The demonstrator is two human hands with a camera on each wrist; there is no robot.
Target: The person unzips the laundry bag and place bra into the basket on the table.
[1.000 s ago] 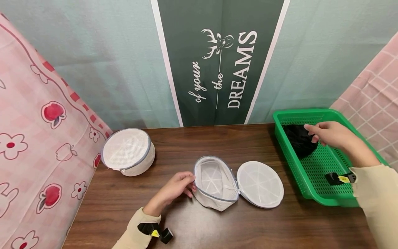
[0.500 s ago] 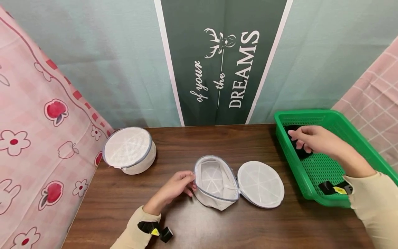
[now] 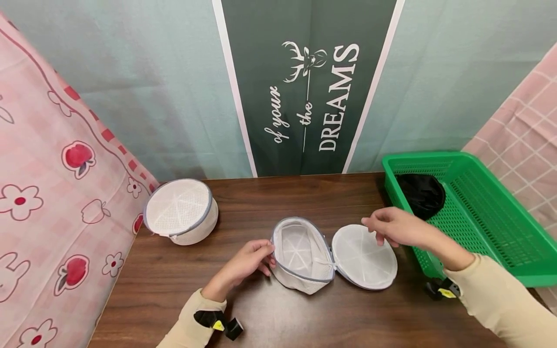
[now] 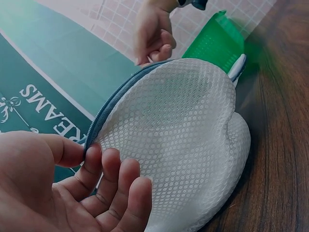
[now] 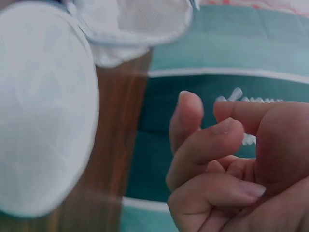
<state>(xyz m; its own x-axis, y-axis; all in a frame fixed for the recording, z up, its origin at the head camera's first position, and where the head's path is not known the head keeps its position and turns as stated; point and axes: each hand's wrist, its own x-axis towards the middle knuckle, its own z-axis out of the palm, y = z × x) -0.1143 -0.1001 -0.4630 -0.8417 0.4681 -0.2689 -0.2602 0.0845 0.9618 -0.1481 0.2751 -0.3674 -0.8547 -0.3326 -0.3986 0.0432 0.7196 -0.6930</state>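
Round white mesh bag point(image 3: 298, 281) stands open just right of the left hand point(image 3: 249, 263) in the head view. Left wrist view: that hand pinches its blue zip rim point(image 4: 111, 102). Right wrist view: the right hand point(image 5: 241, 166), loosely curled, hangs near its round white lid point(image 5: 46, 111).

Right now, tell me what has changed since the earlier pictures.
The right grip has moved leftward and nearer, from over the green basket to over the round lid. Nothing was visibly taken or released. The left grip still pinches the open mesh bag at its rim; the black item and closed mesh bag stayed put.
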